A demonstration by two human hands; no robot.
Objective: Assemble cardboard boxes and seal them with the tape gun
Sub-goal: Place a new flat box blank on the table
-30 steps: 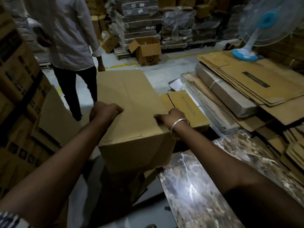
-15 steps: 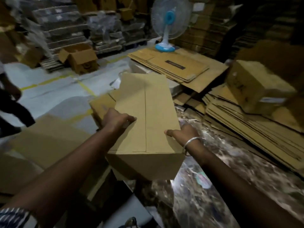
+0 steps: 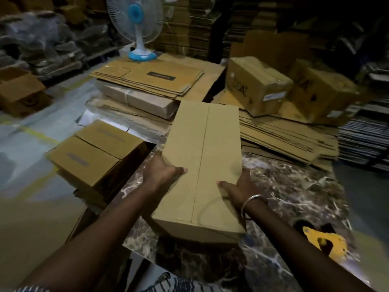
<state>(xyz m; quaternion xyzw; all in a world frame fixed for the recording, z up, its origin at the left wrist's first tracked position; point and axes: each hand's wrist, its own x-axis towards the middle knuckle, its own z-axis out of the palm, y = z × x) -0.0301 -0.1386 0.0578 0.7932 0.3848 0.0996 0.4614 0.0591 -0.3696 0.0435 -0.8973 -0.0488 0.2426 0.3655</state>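
On the marbled counter [image 3: 294, 186], directly ahead of the person, one assembled cardboard box [image 3: 202, 165] is set with its long axis running straight away from the body, the centre seam of its two closed flaps lying along that axis and bare of tape as far as can be seen. It is held from both long sides: the left hand [image 3: 162, 173] is curled over the left edge with the thumb laid on the top flap, and the right hand [image 3: 235, 187] is clasped against the right edge, thumb likewise on top; the remaining fingers of both are hidden behind the box walls. One yellow tape gun [image 3: 325, 242] is seen lying on the counter to the near right, well apart from the box and clearly nearer the right hand, so that hand is judged the likelier one to fetch it while the left steadies the flaps.

By count: one box in hand, one tape gun, one lower box [image 3: 96, 152] off the counter's left edge, two labelled cartons [image 3: 256, 85] at the far right, one table fan [image 3: 136, 26], and several stacks of flat cardboard [image 3: 151, 77] too blurred to number.
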